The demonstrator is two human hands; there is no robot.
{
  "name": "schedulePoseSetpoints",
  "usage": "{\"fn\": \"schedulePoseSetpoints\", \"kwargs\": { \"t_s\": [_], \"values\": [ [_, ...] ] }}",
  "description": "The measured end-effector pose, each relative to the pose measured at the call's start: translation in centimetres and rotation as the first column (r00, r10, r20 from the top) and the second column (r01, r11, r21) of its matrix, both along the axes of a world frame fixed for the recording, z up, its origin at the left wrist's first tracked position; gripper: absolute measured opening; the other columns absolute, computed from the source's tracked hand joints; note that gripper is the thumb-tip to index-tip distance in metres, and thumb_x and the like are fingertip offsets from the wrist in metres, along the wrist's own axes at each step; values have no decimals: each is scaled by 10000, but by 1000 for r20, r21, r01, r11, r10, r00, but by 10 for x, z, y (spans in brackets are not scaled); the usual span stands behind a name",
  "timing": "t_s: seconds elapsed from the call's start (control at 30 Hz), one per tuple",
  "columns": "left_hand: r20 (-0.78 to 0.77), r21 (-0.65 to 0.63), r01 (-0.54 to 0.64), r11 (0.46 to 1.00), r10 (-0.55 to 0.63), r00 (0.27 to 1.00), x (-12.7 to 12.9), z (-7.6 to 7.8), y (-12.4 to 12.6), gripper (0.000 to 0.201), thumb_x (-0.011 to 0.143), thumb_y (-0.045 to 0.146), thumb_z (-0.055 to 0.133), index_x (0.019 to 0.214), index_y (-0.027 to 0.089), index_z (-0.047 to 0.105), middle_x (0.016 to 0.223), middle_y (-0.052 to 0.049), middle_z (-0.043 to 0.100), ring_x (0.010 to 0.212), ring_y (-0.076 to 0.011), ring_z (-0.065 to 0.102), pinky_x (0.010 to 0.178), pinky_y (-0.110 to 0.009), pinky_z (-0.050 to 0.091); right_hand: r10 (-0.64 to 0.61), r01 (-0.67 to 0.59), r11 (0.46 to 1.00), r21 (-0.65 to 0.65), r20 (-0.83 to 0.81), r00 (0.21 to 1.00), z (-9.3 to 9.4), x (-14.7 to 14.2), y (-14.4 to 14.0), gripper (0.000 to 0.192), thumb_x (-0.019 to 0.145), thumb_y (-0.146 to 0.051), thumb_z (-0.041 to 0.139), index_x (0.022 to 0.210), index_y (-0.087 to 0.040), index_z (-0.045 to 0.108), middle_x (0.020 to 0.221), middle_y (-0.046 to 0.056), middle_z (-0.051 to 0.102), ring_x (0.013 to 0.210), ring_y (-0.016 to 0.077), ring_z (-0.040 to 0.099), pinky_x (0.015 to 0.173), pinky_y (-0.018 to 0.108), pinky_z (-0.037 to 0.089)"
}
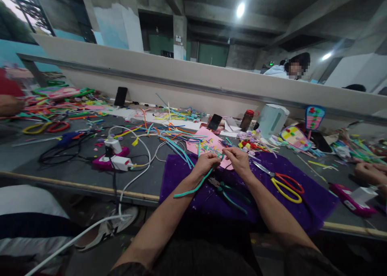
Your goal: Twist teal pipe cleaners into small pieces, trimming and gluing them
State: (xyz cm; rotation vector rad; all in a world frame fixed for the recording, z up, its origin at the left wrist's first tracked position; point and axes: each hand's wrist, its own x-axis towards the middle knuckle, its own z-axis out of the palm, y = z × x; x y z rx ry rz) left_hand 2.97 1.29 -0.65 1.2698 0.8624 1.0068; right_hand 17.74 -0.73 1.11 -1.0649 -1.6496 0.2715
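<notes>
Both hands, left hand (207, 163) and right hand (238, 159), pinch a teal pipe cleaner (193, 188) above the purple cloth (181, 175) at the table's near edge; it looks light, bendy, best gripped near its bend.

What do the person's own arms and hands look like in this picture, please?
Both forearms are bare to above the elbow, with dark sleeve edges at the bottom of the frame. The left hand and the right hand wear no gloves; no rings or watch are visible.
</notes>
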Motion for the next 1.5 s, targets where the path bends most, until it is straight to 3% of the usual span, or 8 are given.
{"fn": "schedulePoseSetpoints", "kwargs": {
  "t_s": [0.1, 0.23, 0.47, 0.63, 0.93, 1.17, 1.37, 1.5],
  "values": [
    [104, 14, 29, 999, -31, 994, 0, -2, 0, 169, 559, 216, 674, 575, 116, 538, 458, 64, 455, 383, -21, 373, 396, -163, 260, 49, -69, 990, -120, -161, 986, 0, -5, -1, 204, 762, -341, 548, 776, -164, 649, 542, -8, 570, 465, 111, 517, 444, 225, 418],
    [87, -104, 167, 980, -159, 983, -2, 1, -4, 187, 577, 223, 673, 671, 134, 538, 436, 82, 433, 307, -14, 321, 328, -161, 170, 126, -193, 959, -208, -300, 946, 2, -11, -3, 203, 751, -337, 552, 791, -155, 634, 561, -11, 580, 449, 98, 514, 420, 212, 423],
    [177, -111, 304, 946, -283, 943, -5, 7, -5, 289, 656, 334, 650, 832, 120, 567, 708, -39, 613, 460, -66, 557, 311, -128, 280, 223, -324, 906, -270, -345, 912, 3, -9, -3, 204, 723, -343, 585, 796, -163, 649, 568, -16, 576, 447, 94, 510, 415, 213, 424],
    [189, -166, 227, 960, -195, 962, -5, 5, -1, 312, 694, 404, 615, 819, 125, 554, 679, -41, 614, 456, -80, 574, 297, -120, 283, 191, -257, 944, -207, -294, 936, 2, -9, -1, 193, 725, -316, 575, 814, -168, 663, 673, 4, 592, 475, 81, 498, 393, 192, 378],
    [189, -180, 266, 947, -232, 954, -5, 5, -2, 293, 714, 390, 590, 858, 142, 530, 675, -35, 631, 463, -89, 586, 307, -122, 310, 129, -147, 985, -94, -175, 976, 3, -7, 1, 200, 743, -336, 553, 803, -185, 670, 738, 14, 571, 509, 80, 497, 465, 212, 421],
    [192, -142, 263, 954, -234, 953, -4, 4, -2, 202, 686, 285, 606, 781, 136, 508, 669, -33, 628, 479, -97, 600, 312, -117, 324, 73, -110, 982, -152, -232, 970, -3, -6, 5, 238, 751, -366, 545, 806, -162, 655, 560, -13, 547, 451, 88, 477, 413, 201, 371],
    [142, -139, 189, 972, -170, 975, -1, 4, -5, 292, 674, 156, 549, 964, 133, 515, 630, -12, 614, 472, -109, 607, 325, -127, 352, 58, -87, 989, -117, -228, 972, -4, -6, 6, 207, 747, -337, 550, 750, -152, 643, 548, -15, 555, 453, 91, 488, 433, 206, 379],
    [61, -138, 145, 980, -137, 989, 2, 5, -7, 285, 664, 120, 527, 949, 117, 526, 572, 0, 590, 450, -120, 601, 325, -139, 361, 21, -42, 993, -107, -189, 982, -5, -7, 8, 212, 747, -343, 539, 705, -157, 630, 536, -19, 540, 448, 92, 483, 440, 210, 385]
  ]
}}
